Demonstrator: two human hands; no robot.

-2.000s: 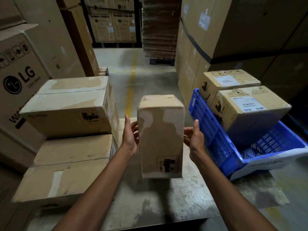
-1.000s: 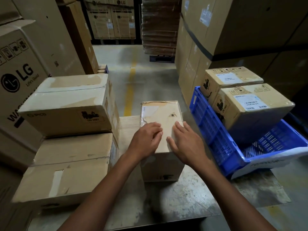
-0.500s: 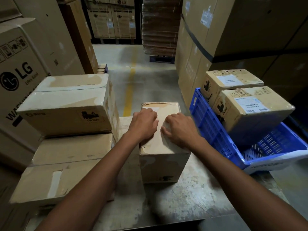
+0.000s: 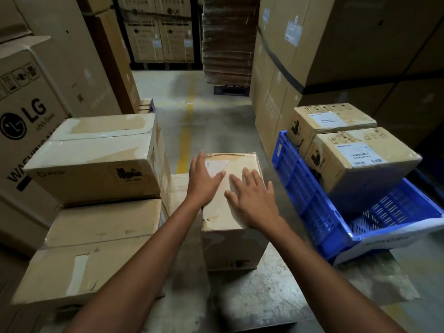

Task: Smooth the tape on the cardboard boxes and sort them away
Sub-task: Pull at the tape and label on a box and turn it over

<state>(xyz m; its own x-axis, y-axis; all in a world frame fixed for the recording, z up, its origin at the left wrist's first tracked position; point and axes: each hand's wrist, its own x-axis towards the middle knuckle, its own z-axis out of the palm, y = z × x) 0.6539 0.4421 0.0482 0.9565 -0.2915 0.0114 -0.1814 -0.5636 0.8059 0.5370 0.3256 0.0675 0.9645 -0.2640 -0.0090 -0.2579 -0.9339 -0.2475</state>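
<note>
since half a second ago my curled left hand and right hand have flattened wide on the small brown cardboard box, so i'd press firmly outward along the tape.

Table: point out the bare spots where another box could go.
Bare metal table lies nearer than the middle box, between the left stack and the blue crate. The crate's near end is open too. Beside the middle box, both gaps are narrow.
</note>
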